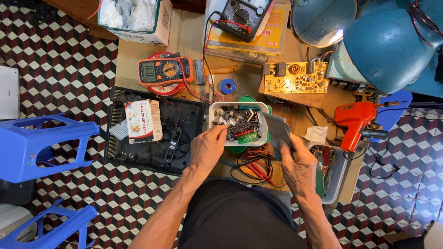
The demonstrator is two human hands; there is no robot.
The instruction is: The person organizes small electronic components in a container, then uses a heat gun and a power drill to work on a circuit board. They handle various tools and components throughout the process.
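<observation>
My left hand reaches into a white plastic tub filled with several small electronic parts, its fingertips pinched among them; what it grips is hidden. The tub sits on a green lid. My right hand holds a grey flat piece by its lower edge, just to the right of the tub. Red and black test leads lie between my two hands.
A black open appliance base with a small carton on it lies left. An orange multimeter, a yellow circuit board, an orange soldering gun and a lamp crowd the low wooden table. Blue stools stand left.
</observation>
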